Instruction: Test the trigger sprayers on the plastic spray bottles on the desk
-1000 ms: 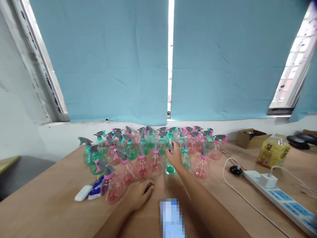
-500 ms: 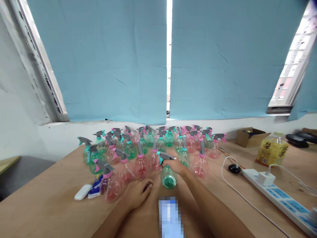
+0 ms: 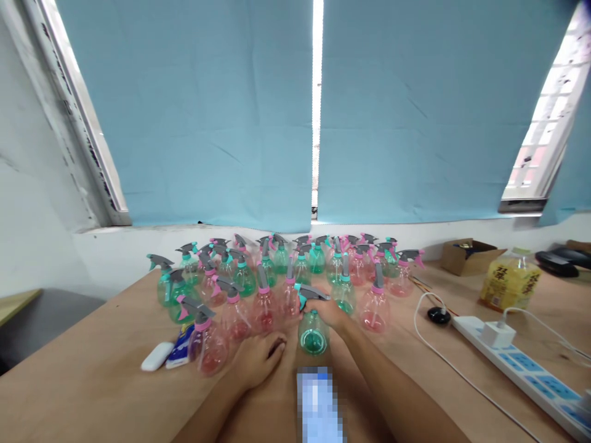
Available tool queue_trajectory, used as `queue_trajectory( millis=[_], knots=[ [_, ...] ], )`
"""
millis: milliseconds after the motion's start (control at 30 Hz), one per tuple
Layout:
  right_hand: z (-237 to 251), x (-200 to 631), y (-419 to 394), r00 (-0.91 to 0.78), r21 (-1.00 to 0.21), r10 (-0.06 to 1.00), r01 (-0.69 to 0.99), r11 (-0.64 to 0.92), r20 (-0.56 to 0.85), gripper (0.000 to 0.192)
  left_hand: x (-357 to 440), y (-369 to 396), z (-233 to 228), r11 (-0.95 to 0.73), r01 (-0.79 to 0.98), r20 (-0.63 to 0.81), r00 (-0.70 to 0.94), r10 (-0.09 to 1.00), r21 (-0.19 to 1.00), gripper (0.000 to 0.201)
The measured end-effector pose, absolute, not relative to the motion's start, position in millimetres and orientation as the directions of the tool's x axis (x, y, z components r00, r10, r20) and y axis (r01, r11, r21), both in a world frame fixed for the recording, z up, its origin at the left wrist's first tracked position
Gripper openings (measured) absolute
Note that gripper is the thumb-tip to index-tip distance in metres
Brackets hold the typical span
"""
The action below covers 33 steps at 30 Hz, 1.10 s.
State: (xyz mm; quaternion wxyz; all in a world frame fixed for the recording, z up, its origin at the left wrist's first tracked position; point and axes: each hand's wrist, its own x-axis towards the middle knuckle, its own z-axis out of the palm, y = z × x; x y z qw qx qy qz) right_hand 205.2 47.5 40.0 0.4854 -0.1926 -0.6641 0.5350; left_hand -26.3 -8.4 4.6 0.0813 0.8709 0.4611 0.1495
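My right hand [image 3: 327,311] is wrapped around the neck of a green spray bottle [image 3: 314,341] with a grey and turquoise trigger head, just under that head. The bottle is tilted, its round base turned towards me. Loosely curled, my left hand [image 3: 262,357] rests on the table, a dark gap between thumb and fingers, and nothing shows in it. Close by on its left stands a pink spray bottle [image 3: 211,354]. A phone with a blurred screen [image 3: 321,403] lies below the green bottle.
Several pink and green spray bottles [image 3: 265,307] crowd the back of the table [image 3: 92,363]. At left lie a white case [image 3: 157,357] and a blue packet [image 3: 181,346]. Rightward are a power strip [image 3: 521,363], a black puck [image 3: 438,315], a yellow-labelled bottle [image 3: 510,280] and a cardboard box [image 3: 468,257].
The green bottle's base has shifted slightly down and left in my right hand. The left hand stays in place. The whole view has moved very slightly.
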Motion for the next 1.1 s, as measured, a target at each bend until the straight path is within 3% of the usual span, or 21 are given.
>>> queue_trajectory(
  millis=[633,867,1100],
  knots=[
    [35.8,200.2,46.2,-0.487,-0.884,0.737,-0.258,0.391,0.468,0.023,-26.9,-8.3,2.8,-0.556,0.791,0.177,0.527,0.831,0.257,0.033],
    [37.8,196.8,43.4,-0.468,-0.904,0.776,-0.280,0.324,0.423,0.024,-27.9,-6.9,0.5,-0.555,0.789,0.179,0.526,0.832,0.263,0.031],
    [39.8,199.1,40.2,-0.466,-0.890,0.759,-0.242,0.385,0.455,0.023,-27.9,-7.0,1.3,-0.557,0.787,0.180,0.527,0.831,0.266,0.031]
  ],
)
